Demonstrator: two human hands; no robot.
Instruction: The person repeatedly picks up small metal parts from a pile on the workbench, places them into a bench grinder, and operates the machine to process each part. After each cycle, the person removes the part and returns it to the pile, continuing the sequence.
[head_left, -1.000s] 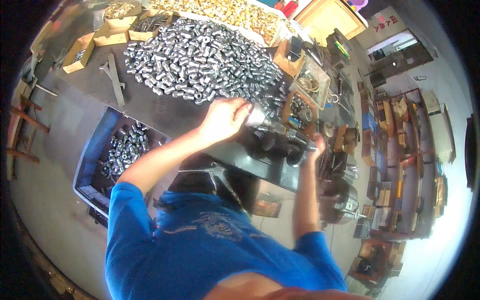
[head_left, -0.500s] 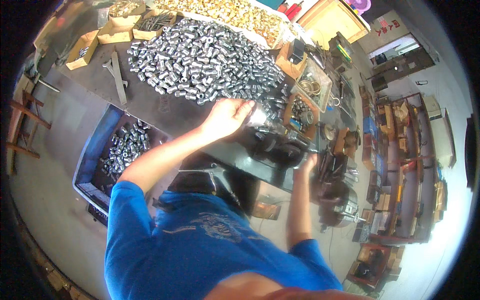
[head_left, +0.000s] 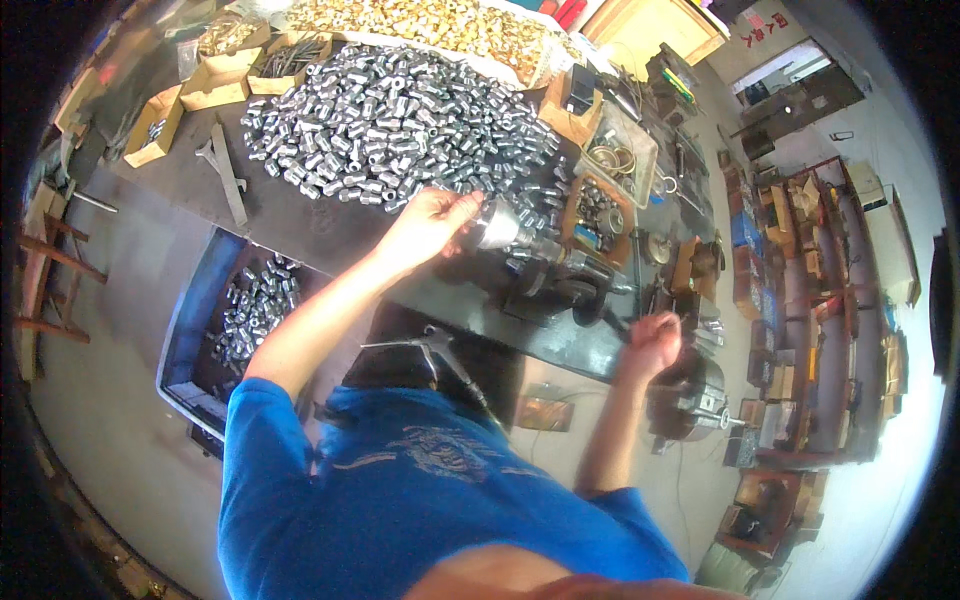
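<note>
A small bench fixture [head_left: 560,285] with a dark body sits near the table's front edge, a silver cylindrical chuck [head_left: 497,226] at its left end. My left hand [head_left: 428,228] is closed at the chuck's outer end, thumb and fingers pinched together; what they hold is hidden. To the right of the fixture, my right hand [head_left: 654,342] is a fist around the end of a dark lever [head_left: 618,322]. Behind the chuck lies a big heap of silver threaded metal fittings [head_left: 390,125].
Brass-coloured parts [head_left: 430,30] are piled at the back. Small cardboard boxes [head_left: 215,80] and an open-end wrench [head_left: 226,175] lie at the left. A blue bin [head_left: 190,330] of fittings stands below the table edge. An air gun [head_left: 440,350] is before me; shelves [head_left: 810,310] stand at right.
My right hand has moved right, away from the fixture, and the lever shows more clearly. My left hand stays at the chuck. The whole view has shifted slightly.
</note>
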